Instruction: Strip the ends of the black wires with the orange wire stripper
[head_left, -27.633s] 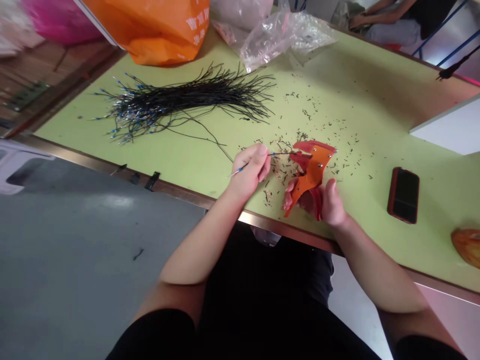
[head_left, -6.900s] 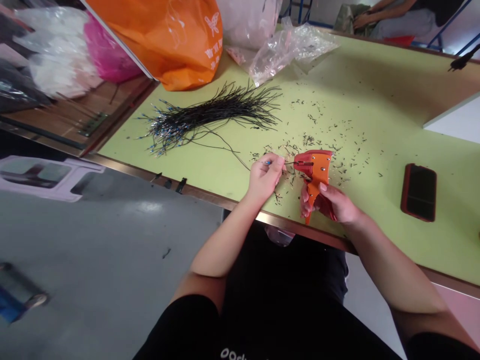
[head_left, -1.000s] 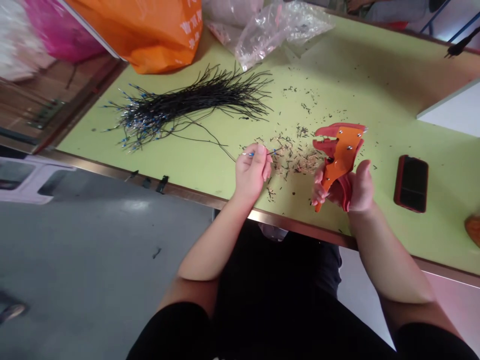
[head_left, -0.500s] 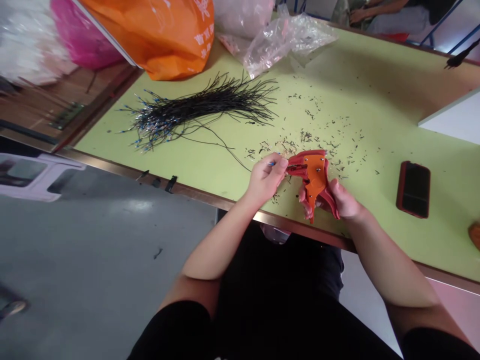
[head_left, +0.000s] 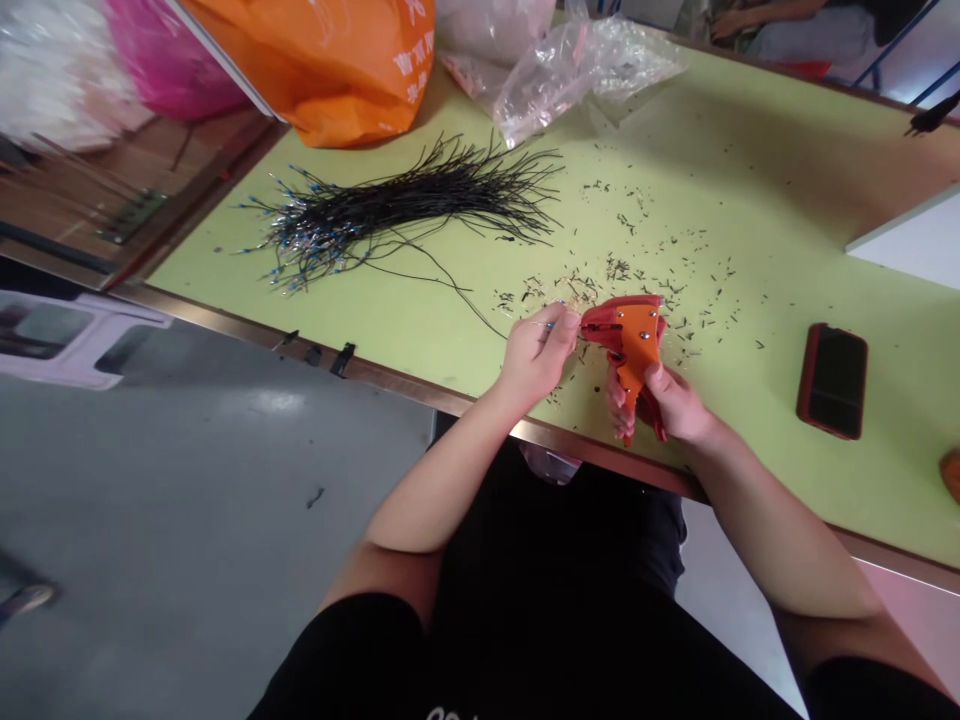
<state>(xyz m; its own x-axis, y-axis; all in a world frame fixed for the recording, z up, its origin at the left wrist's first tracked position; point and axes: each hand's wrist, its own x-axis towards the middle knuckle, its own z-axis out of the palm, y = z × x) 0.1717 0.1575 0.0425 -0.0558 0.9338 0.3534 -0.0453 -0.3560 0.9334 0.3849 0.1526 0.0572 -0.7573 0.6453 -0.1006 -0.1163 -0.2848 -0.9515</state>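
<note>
My right hand (head_left: pixel 671 400) is wrapped round the handles of an orange and red wire stripper (head_left: pixel 637 335), which are squeezed close together. The stripper's jaws point left, toward my left hand (head_left: pixel 541 350). Between the thumb and fingers of that hand is pinched a thin wire (head_left: pixel 550 325) with a blue piece on it. Whether the wire's tip sits inside the jaws is hidden by the fingertips. Behind and to the left lies a bundle of black wires (head_left: pixel 405 205), many with blue and metal ends at the left. A few strands trail from it toward my left hand.
Short black wire clippings (head_left: pixel 619 268) are scattered over the green table (head_left: pixel 750 180). A phone (head_left: pixel 832 380) lies at the right. An orange bag (head_left: pixel 337 70) and clear plastic bags (head_left: pixel 555 75) stand at the back. Another person's arm (head_left: pixel 772 15) shows at the far top.
My right hand has squeezed the wire stripper's handles closer together. My left hand still pinches the wire at the jaws. The whole view has shifted slightly.
</note>
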